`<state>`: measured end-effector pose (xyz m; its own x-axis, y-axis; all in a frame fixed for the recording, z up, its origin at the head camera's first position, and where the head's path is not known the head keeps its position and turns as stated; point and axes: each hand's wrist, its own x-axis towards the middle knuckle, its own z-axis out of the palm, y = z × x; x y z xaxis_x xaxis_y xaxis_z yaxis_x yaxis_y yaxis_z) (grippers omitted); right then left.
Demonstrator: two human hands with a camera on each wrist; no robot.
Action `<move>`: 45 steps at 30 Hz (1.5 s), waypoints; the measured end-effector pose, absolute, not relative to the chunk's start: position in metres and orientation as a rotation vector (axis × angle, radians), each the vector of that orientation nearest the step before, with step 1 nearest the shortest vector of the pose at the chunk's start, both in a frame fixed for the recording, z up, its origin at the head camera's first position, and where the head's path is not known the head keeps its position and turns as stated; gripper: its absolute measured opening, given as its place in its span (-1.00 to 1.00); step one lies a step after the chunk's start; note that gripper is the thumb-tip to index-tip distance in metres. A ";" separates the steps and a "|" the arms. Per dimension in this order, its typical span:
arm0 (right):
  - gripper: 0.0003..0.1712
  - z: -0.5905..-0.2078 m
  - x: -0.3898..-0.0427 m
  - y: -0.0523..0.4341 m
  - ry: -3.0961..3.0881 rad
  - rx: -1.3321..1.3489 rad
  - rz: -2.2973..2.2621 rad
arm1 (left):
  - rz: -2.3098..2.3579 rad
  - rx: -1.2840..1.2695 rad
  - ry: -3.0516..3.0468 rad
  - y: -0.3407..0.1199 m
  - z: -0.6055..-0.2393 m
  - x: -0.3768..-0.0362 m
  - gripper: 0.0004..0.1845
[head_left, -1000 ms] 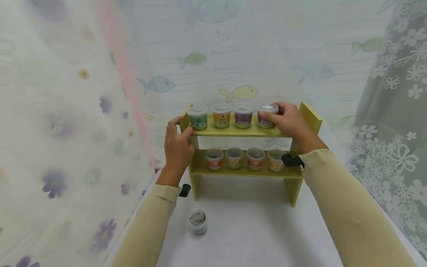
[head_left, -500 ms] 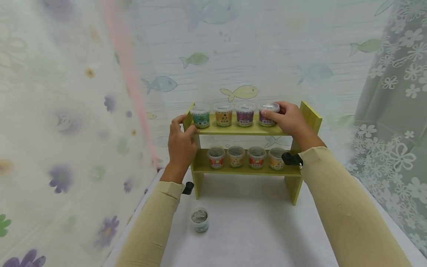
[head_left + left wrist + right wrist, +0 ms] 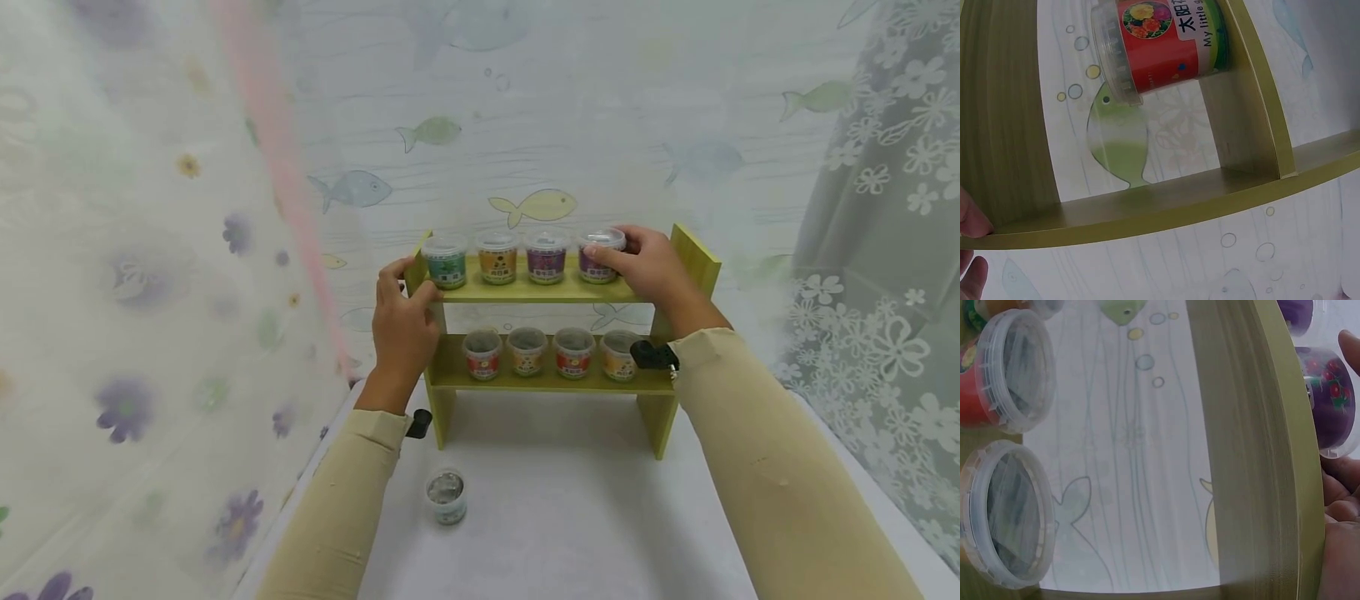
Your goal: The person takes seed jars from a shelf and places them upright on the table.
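The right hand (image 3: 648, 265) grips a small clear-lidded tub with a purple label (image 3: 599, 258) on the green shelf's (image 3: 540, 293) top tier; the left hand (image 3: 402, 321) clasps the shelf's left end.

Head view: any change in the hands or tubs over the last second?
Nothing visibly changed. The right hand keeps gripping the purple-labelled clear plastic tub on the top of the green wooden shelf; the left hand stays on its left end.

Soft, even, bright light with faint shadows; wrist views close and blurry (edges curved).
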<state>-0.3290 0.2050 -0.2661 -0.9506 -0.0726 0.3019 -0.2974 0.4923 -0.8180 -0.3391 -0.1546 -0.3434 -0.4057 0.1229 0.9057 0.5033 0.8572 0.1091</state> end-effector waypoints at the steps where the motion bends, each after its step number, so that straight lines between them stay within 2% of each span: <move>1: -0.01 -0.266 -0.329 0.205 -2.508 0.318 1.442 | -0.450 -0.461 -1.966 -0.155 -0.343 -0.339 -0.67; 14: -0.01 -0.269 -0.330 0.202 -2.519 0.316 1.448 | -0.484 -0.442 -1.982 -0.156 -0.346 -0.334 -0.68; 33: -0.17 -0.267 -0.330 0.198 -2.495 0.283 1.463 | -0.465 -0.427 -1.974 -0.158 -0.347 -0.334 -0.69; 45: -0.21 -0.264 -0.324 0.201 -2.514 0.291 1.277 | -0.447 -0.433 -1.966 -0.153 -0.341 -0.335 -0.70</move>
